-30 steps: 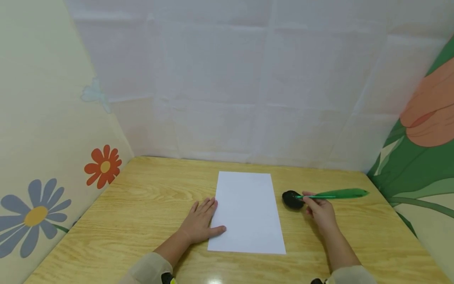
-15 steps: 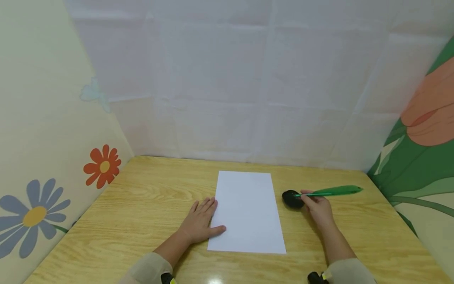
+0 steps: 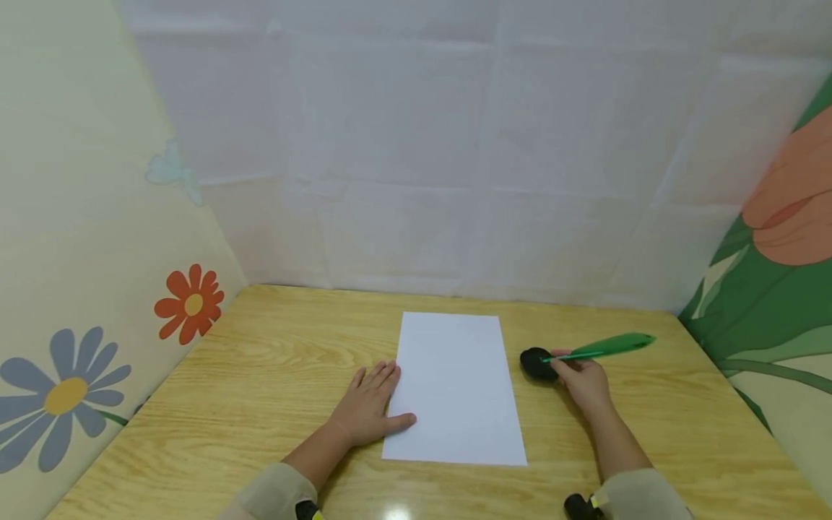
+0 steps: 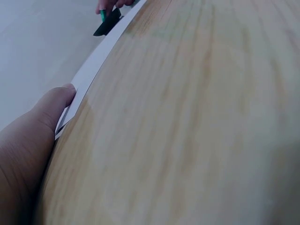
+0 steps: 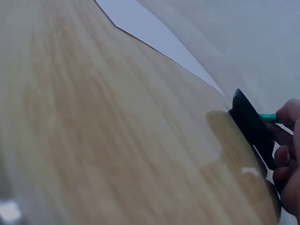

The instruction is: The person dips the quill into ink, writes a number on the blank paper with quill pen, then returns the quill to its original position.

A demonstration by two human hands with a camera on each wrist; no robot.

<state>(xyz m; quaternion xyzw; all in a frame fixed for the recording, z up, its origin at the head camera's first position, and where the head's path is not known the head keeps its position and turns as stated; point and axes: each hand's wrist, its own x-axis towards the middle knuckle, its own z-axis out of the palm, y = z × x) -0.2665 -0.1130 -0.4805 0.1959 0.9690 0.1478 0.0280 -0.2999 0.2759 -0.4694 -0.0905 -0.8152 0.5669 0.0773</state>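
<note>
A white sheet of paper lies flat on the wooden table. My left hand rests on its left edge, fingers spread, with the thumb over the paper. To the right of the sheet, a small black dish sits on the table. My right hand pinches a green quill pen near its lower end, its feather slanting up to the right. The pen's lower end is over or in the dish; whether it touches the dish I cannot tell. In the right wrist view the dish stands beside the curled fingers.
The wooden table ends at a white cloth backdrop. Flower-painted panels close off the left and right sides. Both wrists wear dark devices at the sleeve cuffs.
My right hand has shifted slightly left, and the quill's feather has swung up and left while its lower end stays at the dish. The left hand and paper keep their places.
</note>
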